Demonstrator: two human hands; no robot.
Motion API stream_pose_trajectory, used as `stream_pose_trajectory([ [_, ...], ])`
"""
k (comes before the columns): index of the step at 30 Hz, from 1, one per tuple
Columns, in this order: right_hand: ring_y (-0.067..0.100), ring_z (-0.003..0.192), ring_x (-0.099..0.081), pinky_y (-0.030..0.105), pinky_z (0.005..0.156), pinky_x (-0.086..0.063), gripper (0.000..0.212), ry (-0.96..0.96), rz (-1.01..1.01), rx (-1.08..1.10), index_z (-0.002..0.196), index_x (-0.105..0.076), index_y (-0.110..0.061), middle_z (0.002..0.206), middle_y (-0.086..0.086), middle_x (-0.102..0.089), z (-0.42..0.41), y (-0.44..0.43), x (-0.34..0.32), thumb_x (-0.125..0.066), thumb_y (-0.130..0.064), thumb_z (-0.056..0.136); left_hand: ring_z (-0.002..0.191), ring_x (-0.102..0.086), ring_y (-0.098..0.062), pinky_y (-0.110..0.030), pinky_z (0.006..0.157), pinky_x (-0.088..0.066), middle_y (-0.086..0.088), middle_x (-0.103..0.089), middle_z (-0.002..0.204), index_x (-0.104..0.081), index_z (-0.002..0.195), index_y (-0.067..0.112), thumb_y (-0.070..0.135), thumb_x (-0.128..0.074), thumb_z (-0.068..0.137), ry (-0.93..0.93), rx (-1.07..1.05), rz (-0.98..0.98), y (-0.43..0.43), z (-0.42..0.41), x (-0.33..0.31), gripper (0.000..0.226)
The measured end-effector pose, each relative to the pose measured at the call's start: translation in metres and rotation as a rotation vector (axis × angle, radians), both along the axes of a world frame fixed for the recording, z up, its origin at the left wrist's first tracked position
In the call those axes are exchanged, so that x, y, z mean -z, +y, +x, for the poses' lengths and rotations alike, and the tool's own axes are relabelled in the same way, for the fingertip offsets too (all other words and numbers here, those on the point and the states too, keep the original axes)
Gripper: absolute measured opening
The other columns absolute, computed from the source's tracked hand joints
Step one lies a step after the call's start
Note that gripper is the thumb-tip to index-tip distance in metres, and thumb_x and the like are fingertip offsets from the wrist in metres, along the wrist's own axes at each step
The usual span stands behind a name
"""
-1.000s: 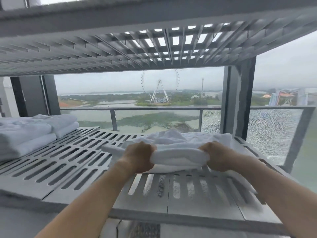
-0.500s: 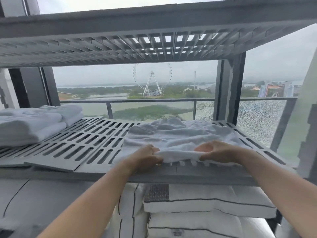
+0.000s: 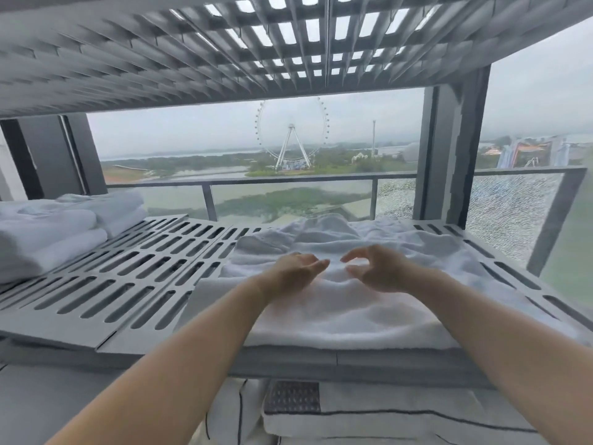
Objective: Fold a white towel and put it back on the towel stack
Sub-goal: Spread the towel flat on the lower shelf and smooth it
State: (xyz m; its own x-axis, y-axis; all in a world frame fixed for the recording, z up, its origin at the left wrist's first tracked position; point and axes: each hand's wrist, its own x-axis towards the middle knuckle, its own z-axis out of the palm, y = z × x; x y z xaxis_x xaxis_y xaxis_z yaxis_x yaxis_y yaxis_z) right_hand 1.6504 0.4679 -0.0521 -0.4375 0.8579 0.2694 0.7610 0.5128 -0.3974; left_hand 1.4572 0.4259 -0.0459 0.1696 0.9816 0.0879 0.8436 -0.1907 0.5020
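Towel is lying spread out and rumpled on the slatted shelf, lower centre-right of frame, its near edge sitting at the shelf's front lip. Left hand is hovering over the towel's middle, fingers nearly straight, gripping nothing. Right hand is sitting just beside it, fingers loosely curved, thumb apart, also gripping nothing. Contact with the cloth: can't tell. Stack of folded towels is resting at mid-left of frame, well apart. Striped bedding is showing below the shelf.
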Motion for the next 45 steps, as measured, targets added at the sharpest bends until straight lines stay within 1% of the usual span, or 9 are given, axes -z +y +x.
stream_pose_trajectory([
  [10,0.017,0.136,-0.029,0.036,0.109,-0.022,0.050,-0.276,0.041,-0.029,0.137,-0.038,-0.026,0.151,-0.004,-0.028,-0.007,0.113,0.001,-0.039,-0.048,0.092,0.134,-0.026,-0.025,-0.040,0.110,-0.021,-0.008,-0.036,0.140,-0.049,0.128,0.027,0.051,-0.035,0.094,0.280,0.006,0.019,0.107,0.011,0.009,0.044],
  [17,0.027,0.143,0.003,0.062,0.109,-0.005,0.061,-0.550,-0.120,-0.064,0.142,0.002,-0.045,0.155,-0.010,0.012,0.003,0.116,0.019,-0.016,-0.064,0.088,0.144,0.001,-0.016,-0.052,0.112,0.001,0.007,0.000,0.157,-0.007,0.144,0.041,0.064,-0.025,0.089,0.447,0.010,-0.018,0.115,0.003,0.033,0.062],
  [20,0.029,0.140,-0.017,0.053,0.110,-0.019,0.064,-0.629,-0.092,-0.091,0.143,-0.010,-0.041,0.157,-0.004,-0.005,0.007,0.105,0.010,-0.014,-0.068,0.085,0.143,0.004,-0.017,-0.051,0.111,0.001,0.004,0.003,0.157,-0.002,0.143,0.044,0.070,-0.021,0.085,0.485,0.052,-0.063,0.106,-0.001,0.035,0.066],
  [23,0.024,0.126,-0.041,0.047,0.101,-0.032,0.051,-0.455,0.056,-0.055,0.134,-0.034,-0.039,0.143,-0.003,-0.035,0.000,0.111,-0.007,-0.023,-0.060,0.090,0.143,0.002,-0.019,-0.049,0.113,-0.001,0.001,-0.002,0.156,-0.005,0.144,0.040,0.067,-0.023,0.087,0.466,0.029,-0.073,0.113,0.001,0.028,0.066],
  [26,0.018,0.135,-0.029,0.043,0.108,-0.026,0.048,-0.334,0.115,-0.078,0.138,-0.034,-0.029,0.150,-0.004,-0.027,-0.006,0.134,-0.010,-0.032,-0.049,0.094,0.142,-0.005,-0.021,-0.044,0.116,-0.006,-0.005,-0.012,0.154,-0.012,0.145,0.030,0.060,-0.027,0.090,0.379,0.009,-0.012,0.134,0.016,0.023,0.065],
  [29,0.015,0.143,-0.005,0.051,0.114,-0.008,0.051,-0.373,-0.064,-0.108,0.144,-0.019,-0.036,0.156,-0.008,-0.008,-0.005,0.151,0.006,-0.025,-0.050,0.096,0.139,-0.014,-0.022,-0.040,0.114,-0.011,-0.007,-0.024,0.146,-0.023,0.140,0.024,0.062,-0.028,0.087,0.377,-0.062,0.043,0.150,0.029,0.024,0.065],
  [35,0.025,0.142,0.012,0.069,0.102,0.007,0.057,-0.526,-0.193,-0.032,0.140,0.005,-0.050,0.154,-0.015,0.014,0.014,0.157,0.021,-0.014,-0.064,0.088,0.135,-0.021,-0.022,-0.043,0.114,-0.013,-0.002,-0.029,0.134,-0.036,0.123,0.040,0.053,-0.031,0.091,0.286,-0.026,0.024,0.167,-0.003,0.027,0.035],
  [41,0.024,0.142,0.015,0.068,0.104,0.003,0.057,-0.497,-0.212,-0.093,0.143,-0.008,-0.043,0.156,-0.009,0.009,-0.002,0.186,0.007,-0.014,-0.063,0.090,0.134,-0.025,-0.023,-0.038,0.110,-0.020,-0.001,-0.028,0.142,-0.037,0.123,0.033,0.059,-0.032,0.089,0.399,-0.042,0.159,0.192,0.003,0.021,0.044],
  [45,0.023,0.143,-0.006,0.049,0.114,-0.010,0.046,-0.358,-0.071,-0.220,0.142,-0.024,-0.037,0.156,-0.001,-0.012,-0.005,0.221,0.010,-0.020,-0.046,0.098,0.132,-0.031,-0.026,-0.049,0.105,-0.029,-0.004,-0.030,0.146,-0.034,0.135,0.028,0.057,-0.028,0.091,0.550,-0.074,0.196,0.236,0.022,0.000,0.053],
])
